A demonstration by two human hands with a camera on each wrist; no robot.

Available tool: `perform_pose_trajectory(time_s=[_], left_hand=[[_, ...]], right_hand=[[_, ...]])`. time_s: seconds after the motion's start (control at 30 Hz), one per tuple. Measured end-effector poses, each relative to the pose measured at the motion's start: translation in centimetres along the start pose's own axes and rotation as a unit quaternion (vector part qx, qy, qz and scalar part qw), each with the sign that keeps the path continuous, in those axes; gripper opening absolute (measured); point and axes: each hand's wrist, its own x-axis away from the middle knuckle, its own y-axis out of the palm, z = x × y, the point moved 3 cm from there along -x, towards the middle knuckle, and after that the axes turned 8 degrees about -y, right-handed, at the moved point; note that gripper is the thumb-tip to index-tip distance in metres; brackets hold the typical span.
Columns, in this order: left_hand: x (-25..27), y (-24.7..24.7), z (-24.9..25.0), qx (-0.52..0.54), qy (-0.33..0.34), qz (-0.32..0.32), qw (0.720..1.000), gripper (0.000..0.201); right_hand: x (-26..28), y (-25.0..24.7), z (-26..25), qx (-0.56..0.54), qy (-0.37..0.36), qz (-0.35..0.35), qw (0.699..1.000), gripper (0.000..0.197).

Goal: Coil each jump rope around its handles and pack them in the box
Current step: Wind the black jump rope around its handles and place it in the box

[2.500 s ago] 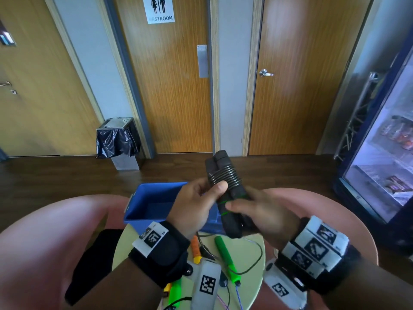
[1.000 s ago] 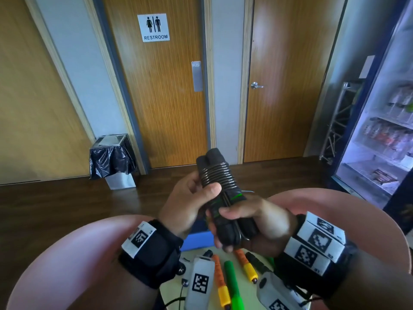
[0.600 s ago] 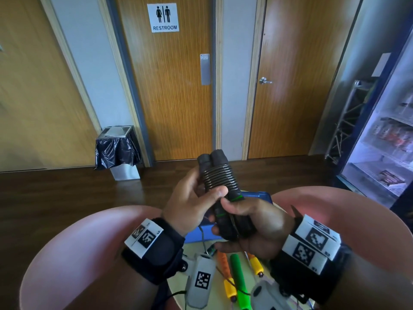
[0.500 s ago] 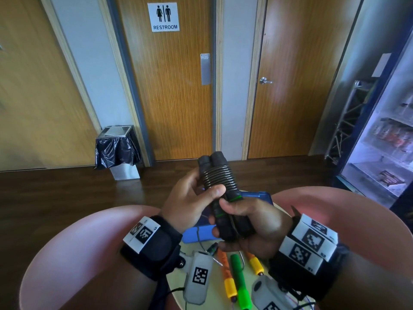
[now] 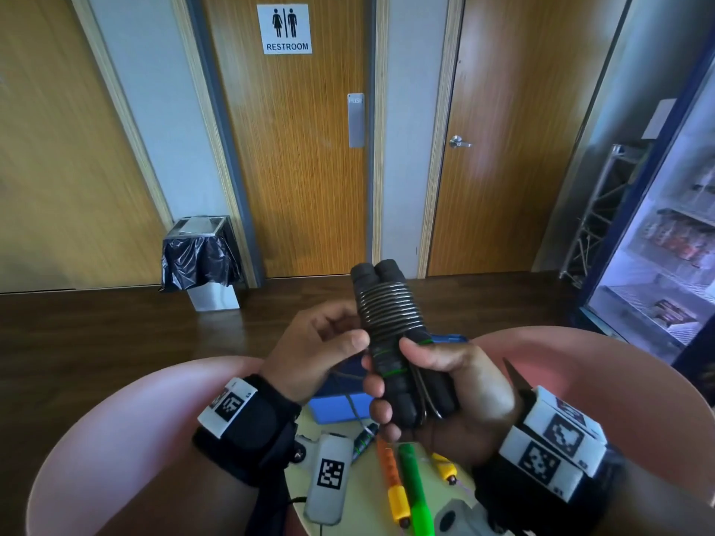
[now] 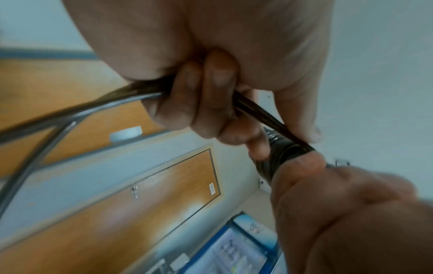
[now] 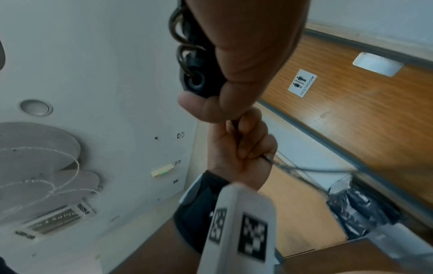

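A blue box (image 5: 336, 406) sits below and behind both hands, its inside hidden, so what is packed cannot be told. Beneath the hands, orange and green jump ropes (image 5: 402, 481) lie loose on the small table (image 5: 371, 508), judged not yet coiled. Raised between the hands, a pair of black handles (image 5: 390, 334) stands upright with cord wound tightly round the upper half. The right hand (image 5: 460, 388) wraps its curled fingers round the lower half. The left hand (image 5: 317, 350) pinches the free cord (image 6: 257, 111) in closed fingers just left of the coil, so winding looks nearly finished.
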Motion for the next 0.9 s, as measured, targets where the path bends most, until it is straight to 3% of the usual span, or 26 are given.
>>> perform_pose_trajectory(time_s=[0.13,0.27,0.47,0.6,0.7,0.9], left_hand=[[0.3,-1.6,-0.1,-0.189,0.018,0.057,0.98,0.032],[0.3,-1.9,0.3,-0.253,0.057,0.061,0.964,0.039],[0.3,-2.6,0.1,-0.292,0.062,0.072,0.952,0.042],[0.7,-2.2,-1.2,-0.27,0.056,0.107,0.955,0.041],[1.3,-1.5,-2.6,-0.182,0.027,0.149,0.972,0.036],[1.6,-0.6,-3.8,-0.045,-0.013,0.145,0.988,0.032]], right_hand=[[-0.1,-0.6,-0.2,0.041,-0.021,0.053,0.998,0.055],[0.0,-0.9,-0.2,0.065,-0.026,0.112,0.991,0.038],[0.4,-2.1,-0.2,0.108,-0.006,0.172,0.979,0.039],[0.4,-1.9,0.1,0.096,-0.009,0.154,0.983,0.037],[0.2,-1.3,0.3,0.085,-0.018,0.125,0.988,0.036],[0.2,-0.6,0.7,0.061,-0.053,0.091,0.993,0.045]])
